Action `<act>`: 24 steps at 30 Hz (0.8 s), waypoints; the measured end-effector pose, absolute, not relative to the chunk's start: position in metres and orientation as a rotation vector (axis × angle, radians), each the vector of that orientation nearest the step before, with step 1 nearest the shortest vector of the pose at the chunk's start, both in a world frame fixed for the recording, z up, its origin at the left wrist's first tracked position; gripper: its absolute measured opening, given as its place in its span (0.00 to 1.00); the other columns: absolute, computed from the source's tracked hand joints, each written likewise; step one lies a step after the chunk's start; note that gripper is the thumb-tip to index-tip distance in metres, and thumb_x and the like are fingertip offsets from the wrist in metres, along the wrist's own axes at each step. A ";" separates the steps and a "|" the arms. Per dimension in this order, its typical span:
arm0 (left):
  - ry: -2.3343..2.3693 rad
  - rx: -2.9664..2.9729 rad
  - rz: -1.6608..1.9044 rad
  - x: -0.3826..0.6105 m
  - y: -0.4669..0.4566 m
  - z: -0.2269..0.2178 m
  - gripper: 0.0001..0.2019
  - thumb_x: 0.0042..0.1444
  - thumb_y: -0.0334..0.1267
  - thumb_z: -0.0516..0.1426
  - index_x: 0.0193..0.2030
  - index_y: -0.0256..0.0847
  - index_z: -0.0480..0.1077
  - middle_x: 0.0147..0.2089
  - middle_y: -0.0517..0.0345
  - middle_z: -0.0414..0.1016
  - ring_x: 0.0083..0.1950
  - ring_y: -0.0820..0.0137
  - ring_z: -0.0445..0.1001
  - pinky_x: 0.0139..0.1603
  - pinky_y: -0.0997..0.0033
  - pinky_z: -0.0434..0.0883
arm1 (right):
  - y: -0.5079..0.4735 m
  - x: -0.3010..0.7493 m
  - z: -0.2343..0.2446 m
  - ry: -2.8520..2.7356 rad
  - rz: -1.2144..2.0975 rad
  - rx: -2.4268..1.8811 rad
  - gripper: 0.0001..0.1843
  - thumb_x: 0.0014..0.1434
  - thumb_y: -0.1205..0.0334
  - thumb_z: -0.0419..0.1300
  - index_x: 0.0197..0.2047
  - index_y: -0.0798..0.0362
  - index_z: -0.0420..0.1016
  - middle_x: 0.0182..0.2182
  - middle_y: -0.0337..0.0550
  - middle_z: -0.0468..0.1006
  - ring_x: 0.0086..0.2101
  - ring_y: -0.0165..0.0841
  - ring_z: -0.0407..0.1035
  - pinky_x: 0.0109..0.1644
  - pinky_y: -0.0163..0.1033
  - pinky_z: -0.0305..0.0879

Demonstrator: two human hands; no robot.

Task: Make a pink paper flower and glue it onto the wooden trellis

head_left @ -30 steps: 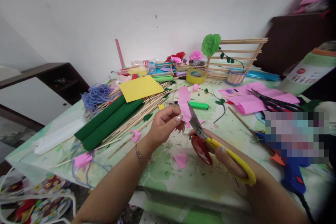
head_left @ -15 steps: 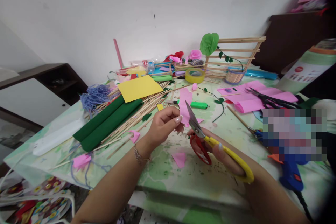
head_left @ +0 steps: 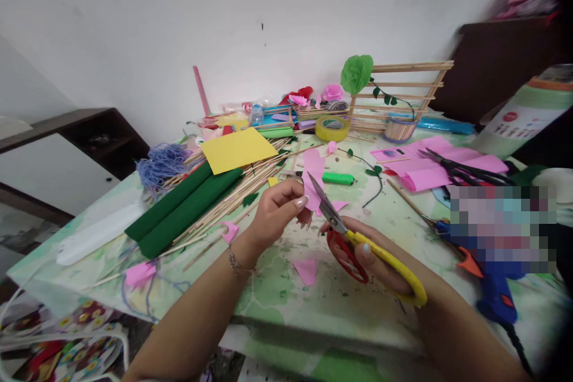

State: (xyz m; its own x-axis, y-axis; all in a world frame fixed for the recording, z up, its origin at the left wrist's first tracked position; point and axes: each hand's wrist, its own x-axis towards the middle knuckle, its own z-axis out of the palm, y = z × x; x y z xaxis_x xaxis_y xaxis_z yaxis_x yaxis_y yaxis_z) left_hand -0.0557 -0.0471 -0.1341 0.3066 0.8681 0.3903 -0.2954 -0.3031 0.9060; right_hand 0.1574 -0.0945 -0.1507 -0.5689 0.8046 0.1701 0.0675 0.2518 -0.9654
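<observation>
In the head view, the left hand (head_left: 283,210)'s grip pinches a pink paper piece (head_left: 314,164) between thumb and fingers, above the middle of the table (head_left: 264,298). The right hand (head_left: 380,265)'s grip is closed around the handles of the scissors (head_left: 333,221), its fingers partly hidden behind them. The blades overlap the paper's right side; whether they bite into it is hard to tell. The paper covers part of a green-handled tool (head_left: 339,178). At right, a pixelated patch (head_left: 501,224) masks whatever lies there and the top of a blue glue gun (head_left: 496,304); the bottle (head_left: 514,122) is cut off by the frame. Black scissors (head_left: 463,169) lie across pink sheets (head_left: 416,181). At left, a yellow sheet (head_left: 237,151) overlaps thin sticks (head_left: 233,197) and dark green rolls (head_left: 192,209). Far right of centre, a green flower (head_left: 357,73) hides a stick frame (head_left: 403,67)'s corner. A pink scrap (head_left: 306,271) lies near.
</observation>
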 end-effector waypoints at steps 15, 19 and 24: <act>0.470 1.305 1.292 -0.053 -0.048 -0.124 0.07 0.48 0.37 0.60 0.23 0.37 0.69 0.17 0.61 0.67 0.17 0.75 0.65 0.16 0.77 0.63 | -0.091 0.150 -0.144 -1.809 1.466 -0.857 0.29 0.56 0.33 0.55 0.43 0.52 0.67 0.25 0.34 0.60 0.22 0.25 0.54 0.23 0.32 0.52; 0.449 1.301 1.299 -0.053 -0.047 -0.122 0.08 0.47 0.37 0.58 0.22 0.37 0.69 0.16 0.61 0.66 0.17 0.74 0.66 0.17 0.77 0.62 | -0.091 0.150 -0.146 -1.765 1.500 -0.872 0.29 0.56 0.34 0.57 0.43 0.52 0.66 0.25 0.33 0.59 0.21 0.24 0.52 0.22 0.32 0.49; 0.454 1.312 1.282 -0.054 -0.046 -0.123 0.08 0.47 0.37 0.57 0.21 0.37 0.68 0.16 0.60 0.66 0.17 0.74 0.65 0.17 0.76 0.62 | -0.090 0.149 -0.147 -1.735 1.522 -0.887 0.26 0.55 0.37 0.59 0.42 0.52 0.65 0.25 0.32 0.59 0.21 0.23 0.50 0.21 0.32 0.48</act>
